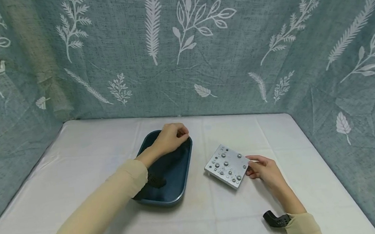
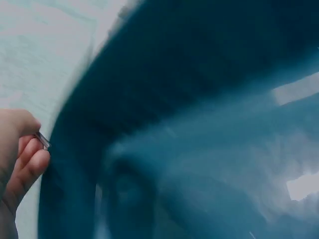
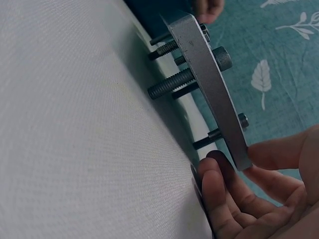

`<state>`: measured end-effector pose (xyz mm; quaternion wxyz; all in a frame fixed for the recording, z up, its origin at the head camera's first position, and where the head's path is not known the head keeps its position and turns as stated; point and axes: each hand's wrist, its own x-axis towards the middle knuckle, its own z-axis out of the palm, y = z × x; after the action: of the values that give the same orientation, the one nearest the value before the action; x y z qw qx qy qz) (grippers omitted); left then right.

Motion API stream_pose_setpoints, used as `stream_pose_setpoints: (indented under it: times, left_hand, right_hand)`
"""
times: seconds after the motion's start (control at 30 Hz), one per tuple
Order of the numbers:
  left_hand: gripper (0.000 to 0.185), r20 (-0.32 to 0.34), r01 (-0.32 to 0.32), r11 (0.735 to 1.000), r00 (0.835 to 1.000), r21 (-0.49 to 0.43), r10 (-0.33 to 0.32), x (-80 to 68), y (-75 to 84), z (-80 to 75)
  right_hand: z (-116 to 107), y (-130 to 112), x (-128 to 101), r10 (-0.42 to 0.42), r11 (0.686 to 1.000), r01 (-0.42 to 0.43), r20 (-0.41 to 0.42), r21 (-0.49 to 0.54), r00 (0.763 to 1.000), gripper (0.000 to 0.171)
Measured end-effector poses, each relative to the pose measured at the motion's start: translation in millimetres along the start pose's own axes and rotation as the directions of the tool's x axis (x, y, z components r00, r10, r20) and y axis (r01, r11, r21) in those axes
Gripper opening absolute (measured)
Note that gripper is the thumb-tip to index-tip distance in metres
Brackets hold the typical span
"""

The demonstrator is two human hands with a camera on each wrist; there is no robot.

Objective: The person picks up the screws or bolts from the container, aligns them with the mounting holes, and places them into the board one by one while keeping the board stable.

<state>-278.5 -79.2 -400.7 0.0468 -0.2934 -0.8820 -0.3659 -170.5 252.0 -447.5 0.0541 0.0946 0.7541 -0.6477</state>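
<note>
My left hand [image 1: 170, 137] is over the far end of a dark blue plastic tray [image 1: 170, 203]. In the left wrist view, its thumb and fingers pinch a small, shiny metal pin-like piece [image 2: 44, 140] beside the tray's rim. To the right of the tray, my right hand [image 1: 265, 171] holds a square silver metal plate [image 1: 234, 164] by its right corner, thumb on top and fingers underneath. Several socket-head screws [image 3: 172, 83] pass through the plate; their heads show on top and threaded shanks stick out below, over the cloth. The plate is slightly tilted.
White cloth [image 1: 239, 218] covers the table. Green-grey curtains [image 1: 177, 83] with white leaf prints hang behind and at both sides. A black wrist camera [image 1: 276, 220] sits on the right wrist; another black one [image 1: 156, 180] shows below the left wrist, over the tray.
</note>
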Motion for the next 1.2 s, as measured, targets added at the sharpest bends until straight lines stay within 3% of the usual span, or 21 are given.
stream_pose_setpoints:
  times: [0.07,0.2,0.47,0.8,1.2]
  left_hand:
    - [0.007,-0.033,-0.001,0.998,0.999,-0.056,-0.001,6.5,8.3,-0.7]
    - [0.008,-0.03,-0.021,0.994,0.999,-0.111,0.017,20.8,25.7,11.5]
    - [0.005,0.078,-0.039,0.98,0.995,-0.194,0.055,45.4,55.0,50.4]
    - [0.006,0.205,-0.066,0.978,0.973,-0.2,0.108,49.0,62.0,75.5]
    - [0.007,0.196,-0.093,0.982,0.972,-0.167,0.126,47.2,61.4,82.2]
  right_hand:
    - [0,-1,0,0.003,1.0,-0.003,0.002,0.001,1.0,0.033]
    - [0,-1,0,0.006,1.0,-0.006,0.004,0.002,1.0,0.033]
    - [-1,0,1,-0.008,1.0,0.008,0.005,0.004,1.0,0.031]
    - [0,0,1,0.004,1.0,-0.004,-0.002,0.002,1.0,0.031]
    - [0,0,0,0.009,1.0,-0.009,-0.001,0.002,1.0,0.032]
